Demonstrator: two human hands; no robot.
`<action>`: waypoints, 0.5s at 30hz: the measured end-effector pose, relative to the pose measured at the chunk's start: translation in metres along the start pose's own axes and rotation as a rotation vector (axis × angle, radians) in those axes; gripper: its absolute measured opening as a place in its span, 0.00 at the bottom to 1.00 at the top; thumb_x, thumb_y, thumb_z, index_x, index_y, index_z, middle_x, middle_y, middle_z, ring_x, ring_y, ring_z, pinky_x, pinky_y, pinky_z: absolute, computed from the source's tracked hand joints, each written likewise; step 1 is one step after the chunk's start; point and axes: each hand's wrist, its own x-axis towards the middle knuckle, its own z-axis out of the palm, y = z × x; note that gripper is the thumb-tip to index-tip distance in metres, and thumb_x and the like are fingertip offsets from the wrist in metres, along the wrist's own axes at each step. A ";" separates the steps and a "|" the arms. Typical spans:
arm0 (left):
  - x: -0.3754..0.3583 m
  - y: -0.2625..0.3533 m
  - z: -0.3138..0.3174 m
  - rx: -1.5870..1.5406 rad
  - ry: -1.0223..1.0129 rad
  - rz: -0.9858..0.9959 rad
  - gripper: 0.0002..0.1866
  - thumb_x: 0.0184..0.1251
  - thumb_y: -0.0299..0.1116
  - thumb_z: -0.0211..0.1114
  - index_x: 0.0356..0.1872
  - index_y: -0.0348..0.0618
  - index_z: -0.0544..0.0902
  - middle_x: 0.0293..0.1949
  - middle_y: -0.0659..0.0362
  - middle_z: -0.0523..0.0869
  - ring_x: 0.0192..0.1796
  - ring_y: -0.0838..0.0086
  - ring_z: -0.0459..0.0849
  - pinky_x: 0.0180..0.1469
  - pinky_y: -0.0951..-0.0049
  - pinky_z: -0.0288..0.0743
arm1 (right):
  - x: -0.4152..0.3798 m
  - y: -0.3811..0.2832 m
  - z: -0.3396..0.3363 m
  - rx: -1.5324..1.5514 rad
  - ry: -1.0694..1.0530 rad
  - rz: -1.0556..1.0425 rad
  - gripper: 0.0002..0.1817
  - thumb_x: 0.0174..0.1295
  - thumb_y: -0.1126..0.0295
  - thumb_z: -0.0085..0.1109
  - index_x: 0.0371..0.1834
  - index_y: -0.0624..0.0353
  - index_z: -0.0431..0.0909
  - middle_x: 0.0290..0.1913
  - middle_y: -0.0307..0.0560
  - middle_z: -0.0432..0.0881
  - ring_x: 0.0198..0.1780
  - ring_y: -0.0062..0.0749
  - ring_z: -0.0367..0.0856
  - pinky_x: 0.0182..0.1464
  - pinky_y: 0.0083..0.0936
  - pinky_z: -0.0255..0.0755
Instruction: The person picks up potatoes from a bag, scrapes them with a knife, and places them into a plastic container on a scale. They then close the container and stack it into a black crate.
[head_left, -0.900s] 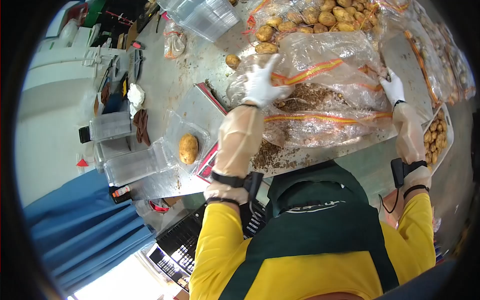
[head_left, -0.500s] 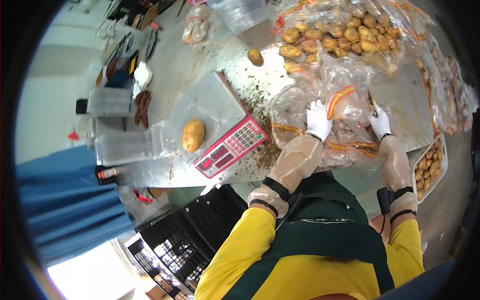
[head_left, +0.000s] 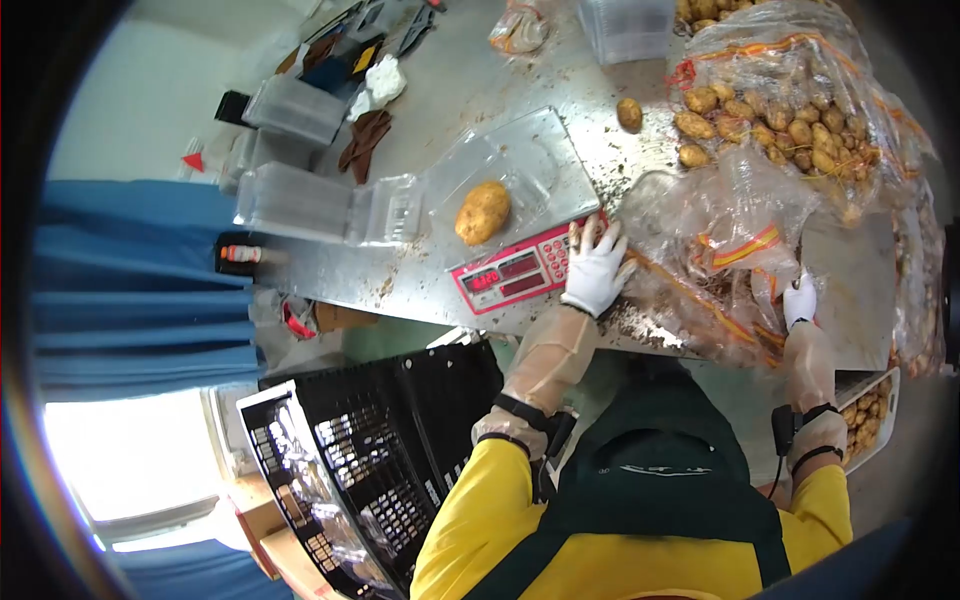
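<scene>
My left hand (head_left: 596,268), in a white glove, lies over the right end of the keypad on a red-framed digital scale (head_left: 508,272). Its fingers are spread and hold nothing. On the scale's metal platform, a large potato (head_left: 483,212) rests in a clear plastic tray (head_left: 520,172). Red digits glow on the display. My right hand (head_left: 799,300), also gloved, grips the edge of a crumpled clear plastic bag (head_left: 735,215) with orange and yellow stripes; the bag partly hides its fingers.
A clear bag of potatoes (head_left: 800,130) lies at the back right, with a single potato (head_left: 629,114) left of it. Clear plastic boxes (head_left: 290,205) stand at the left. Soil crumbs dot the metal table (head_left: 400,290). A white crate (head_left: 885,425) holds potatoes below.
My left hand has left the plastic bag and moved left onto the scale's keypad. My right hand stays at the bag. The view has shifted, so the table appears further right.
</scene>
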 end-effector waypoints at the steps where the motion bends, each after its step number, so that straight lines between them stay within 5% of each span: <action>1: -0.001 -0.006 0.003 -0.010 0.012 0.021 0.25 0.60 0.49 0.62 0.54 0.46 0.79 0.62 0.56 0.72 0.69 0.46 0.60 0.70 0.38 0.46 | -0.001 -0.002 -0.002 -0.041 0.015 -0.010 0.28 0.56 0.71 0.58 0.64 0.58 0.71 0.40 0.58 0.82 0.40 0.46 0.81 0.46 0.33 0.73; 10: -0.002 -0.062 -0.002 0.105 0.007 -0.024 0.25 0.62 0.51 0.58 0.56 0.49 0.79 0.60 0.59 0.75 0.67 0.48 0.61 0.71 0.41 0.46 | -0.005 -0.014 -0.013 0.003 -0.028 0.030 0.29 0.55 0.74 0.58 0.64 0.60 0.70 0.47 0.58 0.82 0.48 0.45 0.81 0.51 0.30 0.73; 15: 0.008 -0.081 -0.032 0.064 0.074 -0.165 0.27 0.65 0.49 0.59 0.61 0.44 0.73 0.58 0.48 0.75 0.65 0.46 0.63 0.71 0.44 0.48 | -0.008 -0.019 -0.016 0.009 -0.039 0.039 0.30 0.55 0.72 0.60 0.64 0.60 0.70 0.46 0.58 0.82 0.46 0.44 0.82 0.49 0.31 0.73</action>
